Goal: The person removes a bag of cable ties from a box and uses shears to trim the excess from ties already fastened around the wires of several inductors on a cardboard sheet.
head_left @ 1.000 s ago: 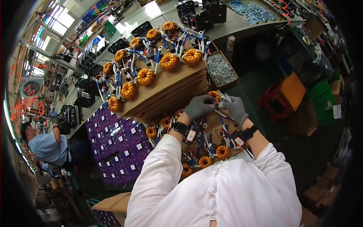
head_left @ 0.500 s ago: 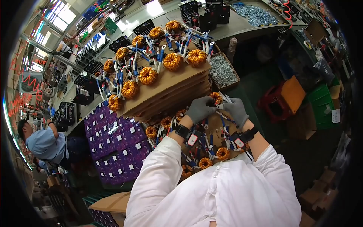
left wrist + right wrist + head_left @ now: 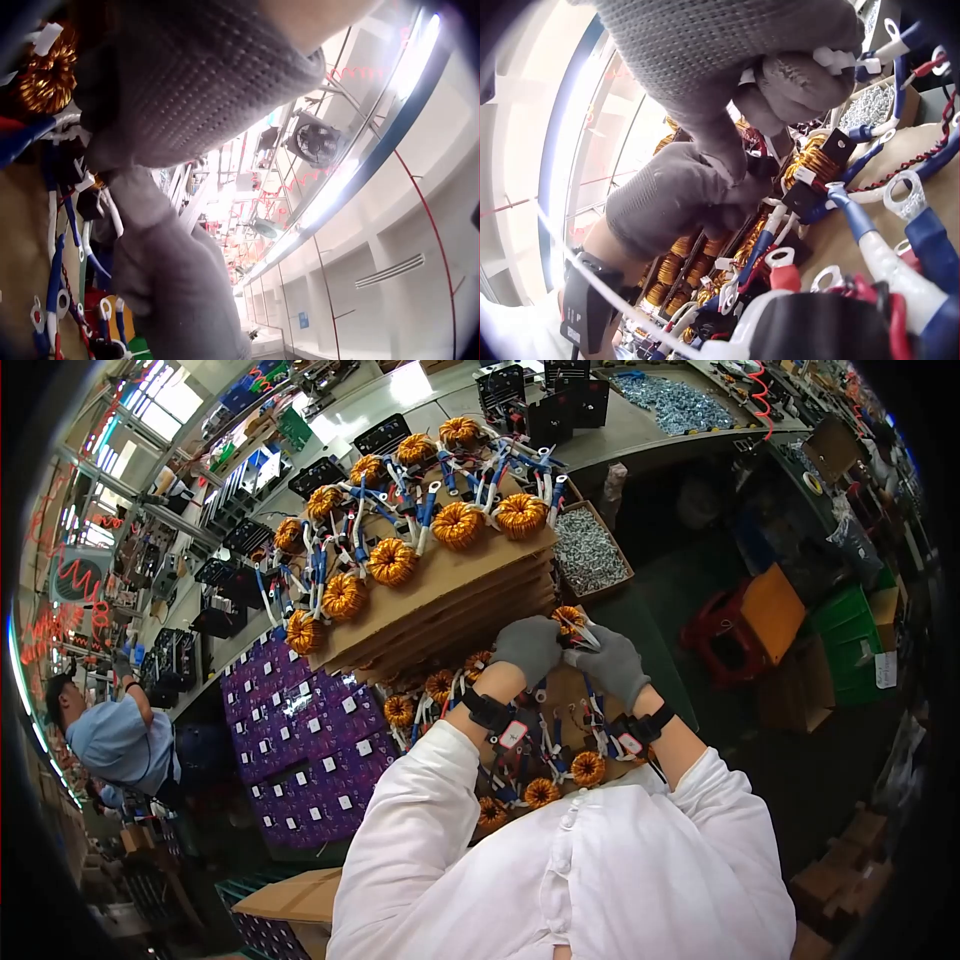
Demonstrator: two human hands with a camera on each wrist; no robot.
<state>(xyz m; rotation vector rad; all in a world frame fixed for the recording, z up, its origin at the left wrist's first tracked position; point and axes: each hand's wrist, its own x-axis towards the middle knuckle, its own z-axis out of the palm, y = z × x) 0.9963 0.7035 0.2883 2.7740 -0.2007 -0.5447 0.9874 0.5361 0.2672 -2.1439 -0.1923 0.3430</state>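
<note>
Both hands wear grey knitted gloves and work close together at the far edge of a cardboard sheet (image 3: 568, 695). My left hand (image 3: 530, 645) curls its fingers at the wires beside a copper-wound ring coil (image 3: 568, 620); its fingertips are mostly hidden in the head view. In the right wrist view, that left hand (image 3: 682, 195) reaches in below the right one and pinches near thin dark wires. My right hand (image 3: 615, 665) holds a bundle of thin white cable ties (image 3: 583, 635), their ends sticking out by the coil. Blue-and-white cables with ring lugs (image 3: 907, 195) lie around.
Left of the hands rises a stack of cardboard layers (image 3: 450, 600) topped with more coils. Purple boxes (image 3: 310, 745) stand further left. A carton of screws (image 3: 590, 550) is behind the hands. At right are a red stool (image 3: 725, 625) and a green crate (image 3: 850, 630). Another person (image 3: 120, 745) works at far left.
My left hand has turned so that its back faces up, hiding more of its fingers. In the right hand, the cable ties have swung from pointing away to tilting toward the coil.
</note>
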